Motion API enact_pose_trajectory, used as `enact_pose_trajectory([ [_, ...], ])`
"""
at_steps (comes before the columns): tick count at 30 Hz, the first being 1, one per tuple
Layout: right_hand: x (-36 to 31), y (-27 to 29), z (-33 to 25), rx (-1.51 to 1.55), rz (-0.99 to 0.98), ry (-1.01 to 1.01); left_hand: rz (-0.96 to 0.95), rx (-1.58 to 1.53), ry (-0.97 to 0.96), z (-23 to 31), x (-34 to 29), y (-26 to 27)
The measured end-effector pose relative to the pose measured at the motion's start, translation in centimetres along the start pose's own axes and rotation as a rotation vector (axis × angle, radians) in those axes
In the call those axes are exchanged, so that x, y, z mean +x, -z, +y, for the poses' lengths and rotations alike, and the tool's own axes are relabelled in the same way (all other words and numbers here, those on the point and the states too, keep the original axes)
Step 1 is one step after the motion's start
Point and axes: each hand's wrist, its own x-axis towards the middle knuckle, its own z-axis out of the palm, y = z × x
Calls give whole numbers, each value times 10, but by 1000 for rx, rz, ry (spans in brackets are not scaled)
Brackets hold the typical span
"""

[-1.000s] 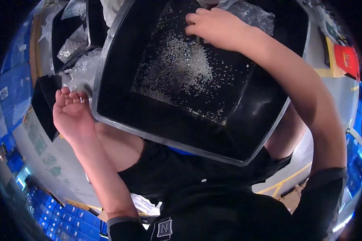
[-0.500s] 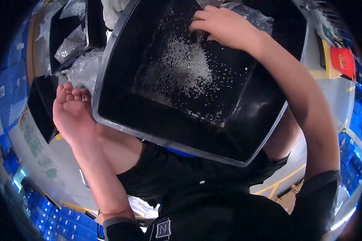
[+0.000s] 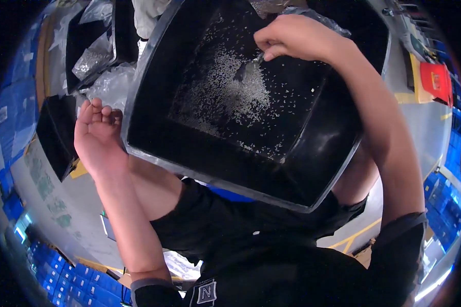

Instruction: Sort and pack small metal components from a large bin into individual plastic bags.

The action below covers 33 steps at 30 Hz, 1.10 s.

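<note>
A large black bin (image 3: 210, 181) rests tilted over my lap. Many small pale grains (image 3: 246, 94) lie heaped on its floor and scattered toward the near side. My right hand (image 3: 297, 38) reaches over the bin from the right, with thumb and fingers pinched on a small spoon-like scoop (image 3: 254, 64). The scoop's tip points down at the upper part of the heap; its exact shape is hard to make out. Beside the bin's left rim, my left hand (image 3: 101, 135) is palm up with loosely curled fingers, and nothing shows in it.
Clear plastic bags (image 3: 110, 84) and a black container with a bag of shiny bits (image 3: 92, 61) stand at the far left. More plastic bags (image 3: 317, 18) lie at the bin's far end. Blue boxes (image 3: 74, 281) line the surroundings. A red box (image 3: 436, 82) stands at right.
My right hand has turned and shifted slightly right and nearer, and the scoop now shows clearly below its fingers. My left hand has moved a little to the right.
</note>
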Motion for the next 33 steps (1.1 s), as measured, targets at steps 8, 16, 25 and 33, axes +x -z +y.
enact_pose_trajectory([
  [8,-45,-22,-26,-77,218,242,-12,48,23,-2,-3,-17],
  [16,-84,-10,-80,115,367,289,-23,181,-51,-1,-17,-28],
  [25,-145,-18,-73,277,563,87,-76,376,-590,3,-49,-46],
  [33,-138,-26,-92,466,577,250,-1056,1077,-701,-35,-127,-125],
])
